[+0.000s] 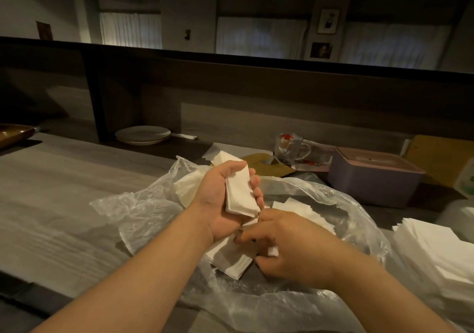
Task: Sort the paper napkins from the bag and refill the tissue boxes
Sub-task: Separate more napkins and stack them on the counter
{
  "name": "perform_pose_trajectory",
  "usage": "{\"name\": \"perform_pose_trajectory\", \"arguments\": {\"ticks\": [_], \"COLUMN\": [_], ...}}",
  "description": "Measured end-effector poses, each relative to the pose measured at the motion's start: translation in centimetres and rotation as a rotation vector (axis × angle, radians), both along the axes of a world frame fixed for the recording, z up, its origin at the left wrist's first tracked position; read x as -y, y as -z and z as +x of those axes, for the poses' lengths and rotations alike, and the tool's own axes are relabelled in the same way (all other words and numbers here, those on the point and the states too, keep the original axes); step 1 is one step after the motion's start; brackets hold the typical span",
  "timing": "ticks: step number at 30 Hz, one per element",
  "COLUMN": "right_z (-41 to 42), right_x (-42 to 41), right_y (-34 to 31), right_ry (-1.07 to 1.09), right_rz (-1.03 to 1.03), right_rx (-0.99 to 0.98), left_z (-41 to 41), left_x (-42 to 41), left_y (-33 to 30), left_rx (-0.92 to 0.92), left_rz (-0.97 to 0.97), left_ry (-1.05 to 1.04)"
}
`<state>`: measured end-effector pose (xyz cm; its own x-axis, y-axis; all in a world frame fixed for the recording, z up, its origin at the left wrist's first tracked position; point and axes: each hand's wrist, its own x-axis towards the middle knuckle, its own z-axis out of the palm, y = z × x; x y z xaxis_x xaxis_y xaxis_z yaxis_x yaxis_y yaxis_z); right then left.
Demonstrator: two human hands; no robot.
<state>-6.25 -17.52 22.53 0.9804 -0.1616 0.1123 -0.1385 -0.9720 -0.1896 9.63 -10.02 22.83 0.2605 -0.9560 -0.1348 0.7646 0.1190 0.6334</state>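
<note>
1. On the grey wooden counter (51, 204) a clear plastic bag (333, 204) lies open and crumpled; loose white napkins (302, 210) rest inside it.
2. Left hand (225, 199) is raised palm-up over the bag; its fingers and thumb are curled round a folded wad of napkins (241, 194).
3. Right hand (289, 250) is low over the bag, knuckles up; its fingers are bent onto a napkin stack (228, 260) beneath, with a small white piece at the fingertips; the exact grip cannot be told.
4. Tissue box (372, 176), mauve with a slotted lid, stands beyond the bag at right.
5. Sorted napkin pile (436, 250) lies at the right edge; white plates (142, 134) sit stacked on the far shelf.
</note>
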Motion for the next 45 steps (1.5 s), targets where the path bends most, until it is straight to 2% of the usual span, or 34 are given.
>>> {"name": "perform_pose_trajectory", "arguments": {"ticks": [5,11,16,25,33,37,40,42,45], "right_z": [0.7,1.1,0.7,0.4,1.2,1.1,0.7,0.3,-0.1], "right_x": [-0.7,-1.3,-1.4,-2.1,-2.0,-2.2,-2.3,-2.1,-1.6], "right_y": [0.8,1.1,0.9,0.3,1.5,1.5,0.7,0.0,-0.9], "right_ry": [-0.032,-0.046,-0.020,-0.104,-0.163,-0.194,-0.139,-0.049,0.118], "right_rz": [-0.130,-0.170,-0.135,-0.097,-0.346,-0.254,-0.132,0.047,0.445], "right_rx": [0.030,0.071,0.116,0.191,0.287,0.335,0.347,0.401,0.493], "left_z": [-0.2,-0.2,0.0,0.2,0.4,0.1,0.3,0.3,0.5], "left_x": [0.1,0.2,0.3,0.3,0.2,0.0,-0.1,-0.3,-0.3], "left_y": [0.1,0.2,0.2,0.3,0.3,0.0,-0.2,-0.4,-0.3], "left_rx": [0.007,0.002,0.011,0.006,-0.088,-0.113,-0.096,-0.033,0.063], "left_rz": [0.032,0.024,0.009,0.036,0.026,0.023,0.019,0.023,0.087], "left_ry": [-0.016,-0.007,0.021,0.014,0.002,-0.044,-0.048,0.007,0.028]}}
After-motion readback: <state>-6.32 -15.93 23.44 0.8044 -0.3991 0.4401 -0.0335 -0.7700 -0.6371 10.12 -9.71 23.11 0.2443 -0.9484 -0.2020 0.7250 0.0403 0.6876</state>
